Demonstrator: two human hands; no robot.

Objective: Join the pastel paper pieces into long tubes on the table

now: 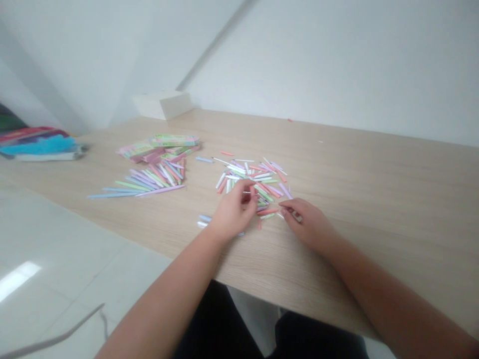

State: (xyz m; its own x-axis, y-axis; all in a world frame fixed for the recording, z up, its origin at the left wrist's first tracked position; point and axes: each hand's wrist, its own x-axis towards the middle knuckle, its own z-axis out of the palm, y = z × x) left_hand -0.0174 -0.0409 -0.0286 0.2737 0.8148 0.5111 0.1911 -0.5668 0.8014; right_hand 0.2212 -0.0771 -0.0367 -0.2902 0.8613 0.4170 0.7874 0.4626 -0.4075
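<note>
A loose pile of short pastel pen parts (267,189) lies on the table in orange, green, purple and white, with a few thin refill-like sticks among them. My left hand (234,207) is over the near left side of the pile, its fingers curled together around what looks like a small pink pen part (253,192). At the pile's right edge my right hand (309,224) has thumb and forefinger pinched; whatever is between them is too small and blurred to name. Blue and clear pieces (204,219) lie beside my left wrist, partly hidden by it.
Left of the pile are long pastel pens (149,179) in a fanned row. Pink and green packets (164,147) lie behind them. A white box (164,103) stands by the wall, and blue and red bags (41,144) are at far left. The table's front edge (299,313) runs before my legs.
</note>
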